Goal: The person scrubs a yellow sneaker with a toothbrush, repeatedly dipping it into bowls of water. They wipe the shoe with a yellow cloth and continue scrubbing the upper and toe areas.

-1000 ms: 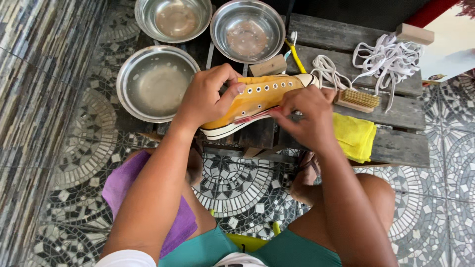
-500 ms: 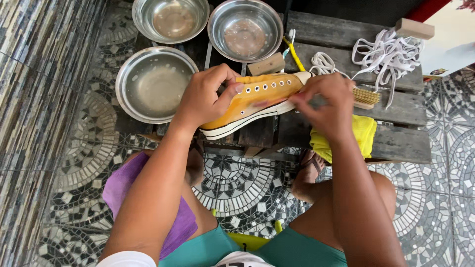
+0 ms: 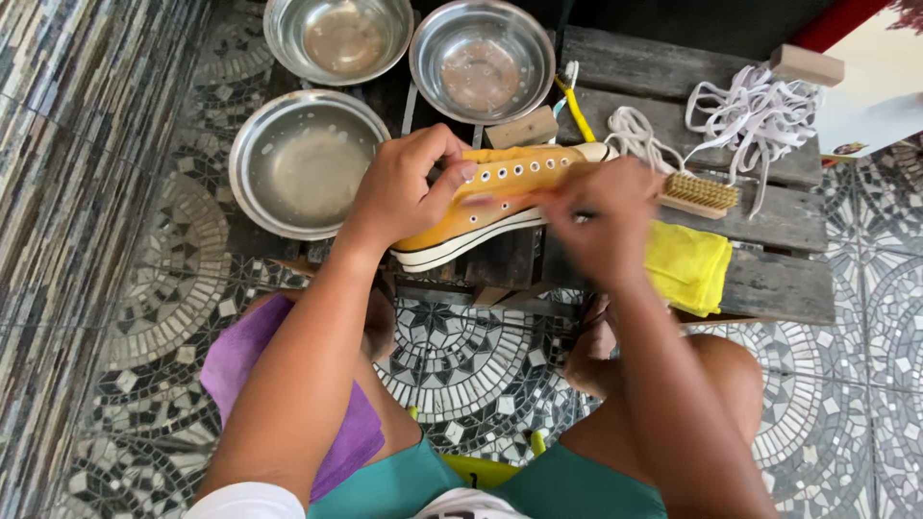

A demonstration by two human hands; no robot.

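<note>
The yellow sneaker (image 3: 500, 197) lay on its side across the near edge of the wooden pallet (image 3: 769, 226), directly in front of the person and between the two hands. Its long axis ran from near-left to far-right: the heel end sat under the left hand (image 3: 404, 187), and the white toe cap pointed toward the far right, next to the loose white laces (image 3: 740, 111). The eyelet row faced up, and the white sole faced the near side.

The left hand was closed on the heel end of the sneaker, with the thumb laid along the upper by the eyelets and the fingers curled over the far side. The right hand (image 3: 596, 216) was blurred by motion; it lay over the toe half of the sneaker. Whether it gripped anything could not be told. A wooden scrub brush (image 3: 700, 194) lay just to the right of that hand, bristles showing, and a folded yellow cloth (image 3: 687, 269) lay nearer, at the pallet edge.

Both hands were in contact with or directly over the sneaker. The left hand covered the heel end, the right hand the toe end.

Three steel bowls (image 3: 306, 163) stood to the far left, well apart from the right hand.
</note>
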